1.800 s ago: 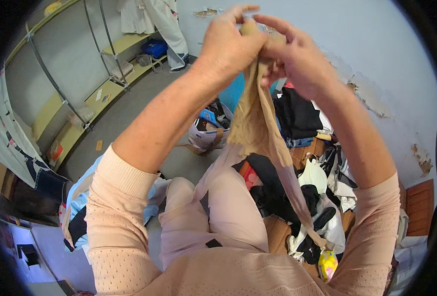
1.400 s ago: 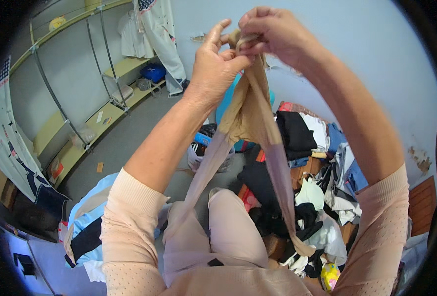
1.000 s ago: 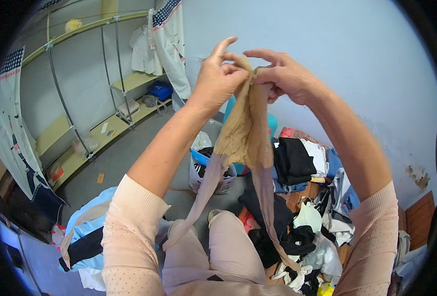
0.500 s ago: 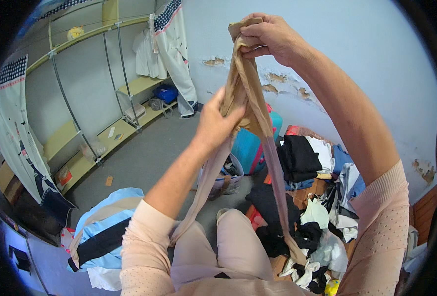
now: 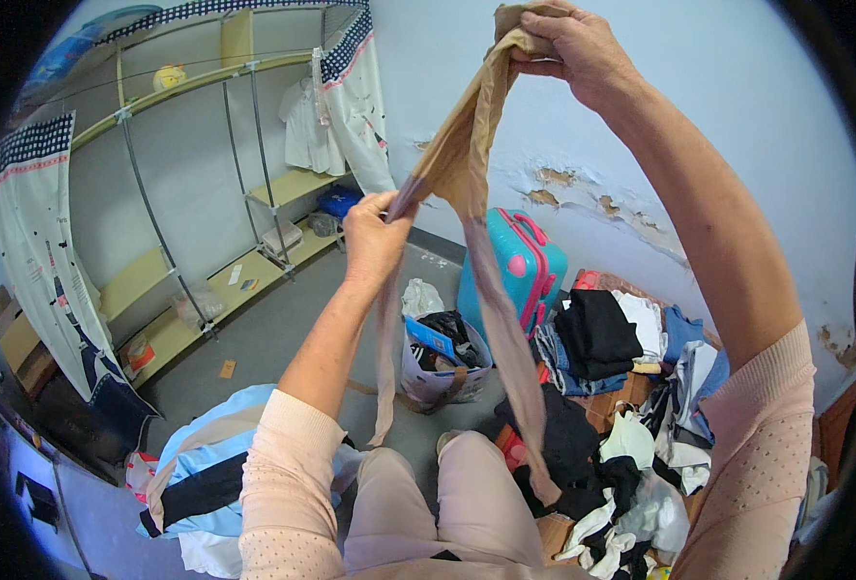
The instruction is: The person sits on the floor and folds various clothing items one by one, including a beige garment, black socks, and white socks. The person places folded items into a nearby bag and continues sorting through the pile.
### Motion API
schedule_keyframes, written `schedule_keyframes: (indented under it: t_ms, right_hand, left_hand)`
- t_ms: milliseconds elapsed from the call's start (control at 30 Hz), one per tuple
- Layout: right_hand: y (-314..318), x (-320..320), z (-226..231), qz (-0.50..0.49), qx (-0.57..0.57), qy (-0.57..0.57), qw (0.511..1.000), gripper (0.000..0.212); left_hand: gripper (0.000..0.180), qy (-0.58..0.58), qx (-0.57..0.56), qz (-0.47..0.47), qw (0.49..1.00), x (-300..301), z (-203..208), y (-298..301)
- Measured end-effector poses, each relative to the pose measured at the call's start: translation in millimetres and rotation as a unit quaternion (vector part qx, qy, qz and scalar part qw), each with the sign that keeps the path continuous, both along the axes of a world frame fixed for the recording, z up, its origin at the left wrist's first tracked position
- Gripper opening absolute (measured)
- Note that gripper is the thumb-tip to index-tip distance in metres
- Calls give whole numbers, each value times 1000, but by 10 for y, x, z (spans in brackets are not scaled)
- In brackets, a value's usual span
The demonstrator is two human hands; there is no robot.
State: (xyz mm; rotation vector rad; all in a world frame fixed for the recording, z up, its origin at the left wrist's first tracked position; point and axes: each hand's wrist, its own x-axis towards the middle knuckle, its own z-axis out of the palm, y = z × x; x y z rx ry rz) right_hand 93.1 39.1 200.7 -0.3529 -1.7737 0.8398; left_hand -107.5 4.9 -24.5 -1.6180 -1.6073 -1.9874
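Note:
A pair of thin tan tights [image 5: 467, 145] hangs stretched out in front of me, its two long legs dangling. High up, my right hand [image 5: 588, 53] is closed on the bunched waistband. My left hand [image 5: 375, 237], lower and to the left, pinches the upper part of one leg and pulls it aside. That leg's loose end falls close to my knee. The other leg slants down to the right, its toe in front of dark clothes [image 5: 554, 445].
A turquoise suitcase [image 5: 505, 275] stands by the wall, beside a filled bin [image 5: 438, 387]. Folded black clothes [image 5: 597, 333] and loose garments lie at right. Light blue clothing [image 5: 206, 449] is piled at left. An open shelf rack [image 5: 220, 300] with a curtain [image 5: 41, 222] stands behind.
My left hand has moved up and left, from beside the tights to a pinch on one leg, drawing it outward. My right hand has risen slightly to the right with the waistband.

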Motion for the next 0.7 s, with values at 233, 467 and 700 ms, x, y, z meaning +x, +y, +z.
schedule_keyframes:
  t_ms: [233,467,700]
  right_hand:
    - [-14,-227,-53,47,-24,13,999,26]
    - [-315,-195,31,13,15,-29,999,21]
    - [-248,-177,42,-25,30,-56,998,6]
  left_hand:
    - [39,81,121,72,987,236,-375,-50]
    - [14,-5,59,-31,998,547,-826,45]
    - [62,-146,-20,-366,919,661,-872,-2]
